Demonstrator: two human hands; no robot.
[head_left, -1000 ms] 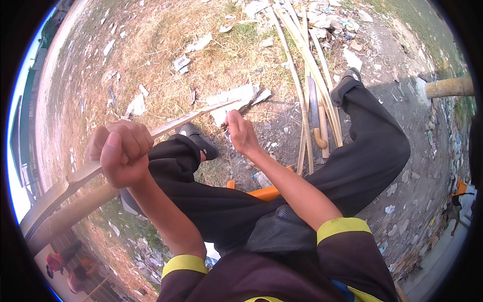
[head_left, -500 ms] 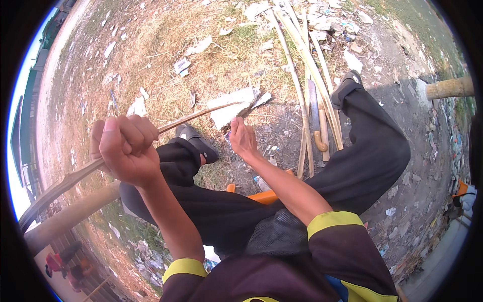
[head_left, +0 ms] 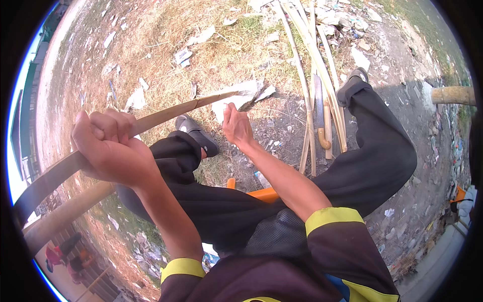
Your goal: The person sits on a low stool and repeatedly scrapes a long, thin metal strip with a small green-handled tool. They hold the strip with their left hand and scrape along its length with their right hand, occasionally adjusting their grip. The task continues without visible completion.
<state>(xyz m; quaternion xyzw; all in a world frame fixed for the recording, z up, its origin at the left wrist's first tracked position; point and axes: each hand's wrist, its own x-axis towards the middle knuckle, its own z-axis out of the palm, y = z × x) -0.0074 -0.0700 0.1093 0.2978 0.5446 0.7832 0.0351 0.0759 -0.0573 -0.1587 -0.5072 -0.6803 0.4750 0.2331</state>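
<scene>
My left hand is closed around a long, flat strip that looks like split bamboo. The strip slants from the lower left up to the middle, its broad face showing. Close to its far end, my right hand is closed, thumb and fingers together. A dark, narrow shape shows beside its fingers, but I cannot make out whether the hand holds it. White scrap lies on the ground behind the strip's tip.
Several pale bamboo strips lie on the ground right of centre, by a machete with a wooden handle. Bamboo poles stand at left and right. My legs spread around an orange seat. Litter covers the dry grass. People appear lower left.
The strip has turned from its narrow edge to its broad face. My left hand has shifted left and slightly down; my right hand has moved slightly left and up, nearer the strip's tip.
</scene>
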